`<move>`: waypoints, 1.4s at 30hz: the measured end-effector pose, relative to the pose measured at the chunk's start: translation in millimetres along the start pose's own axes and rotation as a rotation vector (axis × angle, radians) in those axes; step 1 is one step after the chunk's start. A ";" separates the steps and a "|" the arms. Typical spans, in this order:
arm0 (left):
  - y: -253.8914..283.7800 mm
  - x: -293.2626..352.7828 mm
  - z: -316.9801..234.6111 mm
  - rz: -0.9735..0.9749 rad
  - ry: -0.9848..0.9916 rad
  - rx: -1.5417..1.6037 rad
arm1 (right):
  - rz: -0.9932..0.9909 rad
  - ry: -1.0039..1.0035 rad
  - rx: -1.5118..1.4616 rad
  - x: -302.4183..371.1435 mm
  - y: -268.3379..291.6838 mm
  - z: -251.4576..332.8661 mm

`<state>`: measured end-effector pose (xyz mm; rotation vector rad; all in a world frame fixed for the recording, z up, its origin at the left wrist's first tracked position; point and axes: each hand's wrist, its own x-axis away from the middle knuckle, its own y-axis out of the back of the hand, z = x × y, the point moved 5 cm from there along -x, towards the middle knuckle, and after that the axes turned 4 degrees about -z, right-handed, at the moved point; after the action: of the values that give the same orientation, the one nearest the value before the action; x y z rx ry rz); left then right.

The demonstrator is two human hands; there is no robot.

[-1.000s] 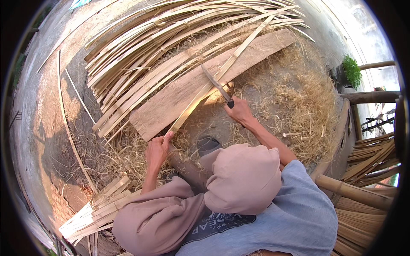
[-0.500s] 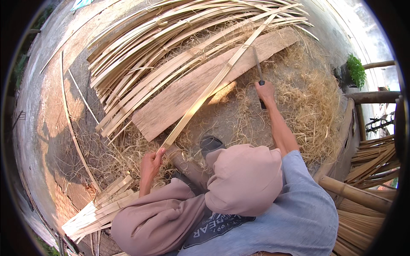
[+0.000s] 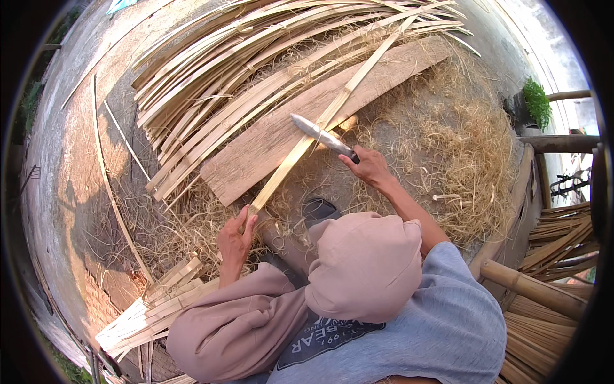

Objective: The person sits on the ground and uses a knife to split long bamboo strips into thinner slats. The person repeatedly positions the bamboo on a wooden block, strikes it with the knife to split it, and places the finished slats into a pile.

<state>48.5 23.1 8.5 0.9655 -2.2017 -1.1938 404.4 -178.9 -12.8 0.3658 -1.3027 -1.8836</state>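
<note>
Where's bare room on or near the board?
Board: left part, between pile and strip; right end, beyond strip. Floor: mostly bare patch between board's near edge and right hand. Crowded: pile; shavings right of that hand; mid-board, under strip and knife.

"What kind of place is this?"

"An open-air workshop, it appears: a knife (image 3: 320, 135) crosses a pale strip (image 3: 289, 162), stacked strips (image 3: 192, 83) lie on a sunlit floor (image 3: 115, 57), curled shavings (image 3: 473, 166) spread around, and a green plant (image 3: 536, 105) grows nearby."
</note>
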 end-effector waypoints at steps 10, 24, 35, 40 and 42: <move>-1.2 -0.3 3.5 -0.087 -0.056 0.167 | -0.017 -0.233 -0.151 -30.2 40.3 -36.9; 32.8 39.6 23.6 -0.041 0.040 0.008 | -0.110 -0.367 -0.325 -60.8 61.6 -47.7; 19.0 32.8 2.6 0.085 0.025 -0.102 | -0.242 -0.175 -0.147 -49.2 33.4 -8.9; 10.9 39.9 10.3 0.064 0.050 -0.112 | 0.074 0.370 0.098 0.3 6.2 31.7; 12.7 40.8 5.3 0.080 0.053 -0.111 | -0.090 -0.078 -0.062 -40.3 43.8 -39.4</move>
<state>13.7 -0.2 18.9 0.8464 -2.0890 -1.2263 474.4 -181.2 1.0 0.3270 -1.2949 -2.0264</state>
